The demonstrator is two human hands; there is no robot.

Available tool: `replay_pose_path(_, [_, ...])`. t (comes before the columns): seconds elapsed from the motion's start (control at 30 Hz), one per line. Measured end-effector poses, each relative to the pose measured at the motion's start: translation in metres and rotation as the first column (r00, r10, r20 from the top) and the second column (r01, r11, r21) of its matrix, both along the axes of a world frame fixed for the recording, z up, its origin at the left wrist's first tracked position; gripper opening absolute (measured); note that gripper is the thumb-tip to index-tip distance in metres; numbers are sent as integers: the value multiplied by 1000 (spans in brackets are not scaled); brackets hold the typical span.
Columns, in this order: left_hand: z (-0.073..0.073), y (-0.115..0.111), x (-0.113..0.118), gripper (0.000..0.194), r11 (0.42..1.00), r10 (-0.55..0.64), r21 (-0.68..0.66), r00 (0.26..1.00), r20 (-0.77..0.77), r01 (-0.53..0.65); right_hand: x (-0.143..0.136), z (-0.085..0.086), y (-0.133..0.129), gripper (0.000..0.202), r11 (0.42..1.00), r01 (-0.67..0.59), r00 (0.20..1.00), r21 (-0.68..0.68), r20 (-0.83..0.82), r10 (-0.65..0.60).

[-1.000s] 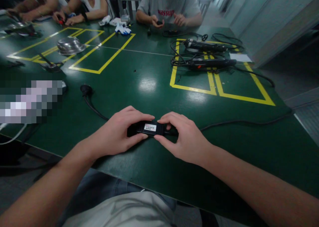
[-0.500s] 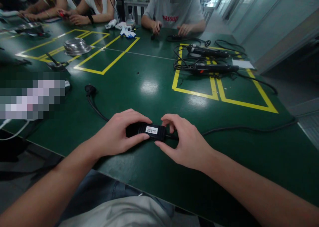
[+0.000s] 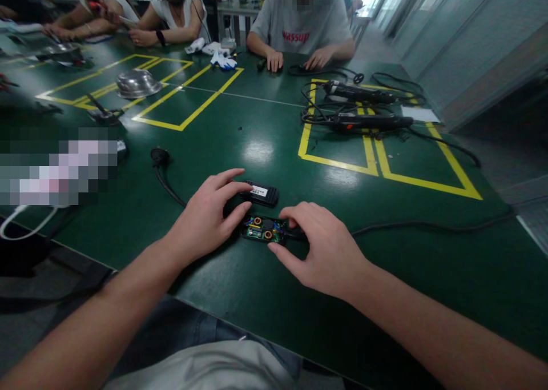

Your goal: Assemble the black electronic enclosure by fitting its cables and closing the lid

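Note:
A black plastic cover (image 3: pixel 266 195) with a white label is off its housing, just beyond it. My left hand (image 3: pixel 214 207) grips the cover's left end between thumb and index finger. Nearer to me, the opened black power adapter housing (image 3: pixel 262 230) exposes a green circuit board with copper coils and coloured wires. My right hand (image 3: pixel 319 241) holds the housing's right end, thumb at the near side and fingers at the far side. A black cable (image 3: pixel 423 225) leaves it on the right. From behind my left hand, another cable runs to a black plug (image 3: pixel 160 157).
Two black electric screwdrivers (image 3: pixel 368 119) lie inside yellow tape outlines at the right. A metal bowl (image 3: pixel 137 84) and blue-white gloves (image 3: pixel 223 60) are farther left. A blurred-out pinkish object (image 3: pixel 64 167) lies at left. Across the green table (image 3: pixel 222 298), several people sit working.
The labelled cover has come off the housing and moved away from me with my left hand, exposing the circuit board. My right hand has stayed at the housing's right end.

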State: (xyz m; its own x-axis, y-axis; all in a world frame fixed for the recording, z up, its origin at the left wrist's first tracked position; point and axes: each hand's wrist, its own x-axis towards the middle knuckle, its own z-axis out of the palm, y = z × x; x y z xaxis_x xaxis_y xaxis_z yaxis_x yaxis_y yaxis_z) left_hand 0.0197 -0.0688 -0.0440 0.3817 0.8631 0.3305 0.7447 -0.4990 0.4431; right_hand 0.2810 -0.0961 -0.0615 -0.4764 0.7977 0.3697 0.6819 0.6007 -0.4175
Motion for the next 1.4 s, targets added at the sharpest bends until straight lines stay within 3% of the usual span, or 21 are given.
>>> replay_pose_path(0.1, [3, -5, -4, 31, 996, -80, 31, 996, -26, 81, 0, 2, -3, 21, 999, -6, 999, 37, 37, 5])
replay_pose_path(0.2, [6, -10, -6, 27, 981, -195, -25, 976, -93, 193, 0, 4, -6, 21, 999, 1, 997, 54, 81, -5])
replay_pose_path(0.43, [10, -12, -4, 26, 963, -259, -93, 964, -58, 253, 2, 4, -6, 20, 1000, -9, 999, -6, 45, 10])
replay_pose_path(0.73, [8, -13, -5, 29, 965, -264, -17, 965, -13, 263, 5, 7, -6, 24, 999, -30, 999, 14, -35, 30])
replay_pose_path(0.87, [6, -13, -8, 32, 976, -219, 15, 975, 43, 218, 7, 10, -4, 10, 999, -31, 992, 29, -118, 35])
replay_pose_path(1.1, [6, -11, -6, 33, 978, -205, -61, 976, -74, 201, 5, 0, -1, 19, 999, 44, 999, 20, -24, -43])
replay_pose_path(1.4, [8, -9, -4, 35, 984, -174, 18, 969, -175, 180, 3, 2, -1, 15, 996, 57, 998, 66, 2, -58])
